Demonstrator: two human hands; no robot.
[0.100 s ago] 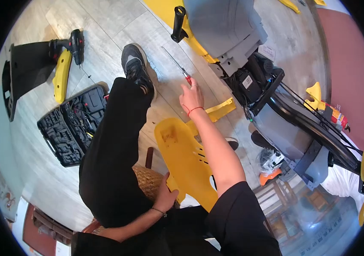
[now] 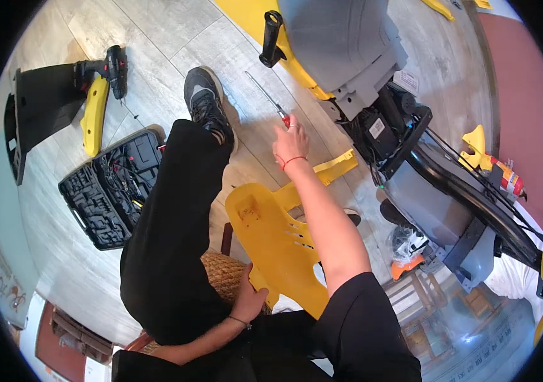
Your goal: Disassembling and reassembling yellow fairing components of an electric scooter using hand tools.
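Note:
My right hand reaches out over the floor, fingers closed round the red handle of a long thin screwdriver. The screwdriver's shaft points forward and to the left, past my shoe. Close to my body, my left hand grips the left edge of a curved yellow plastic panel. Slots and a brown smudge mark that panel, and a yellow arm sticks out beyond my right forearm. My forearm covers part of the panel, and the left fingertips are hidden behind its edge.
A partly stripped grey and yellow ride-on machine stands at right with exposed wiring. At left lie an opened black tool case, a yellow strip, a cordless drill and a black panel. A woven seat shows beneath me.
The whole view has shifted slightly. The yellow panel's far end has dipped a little toward me and to the left. Both hands keep their holds.

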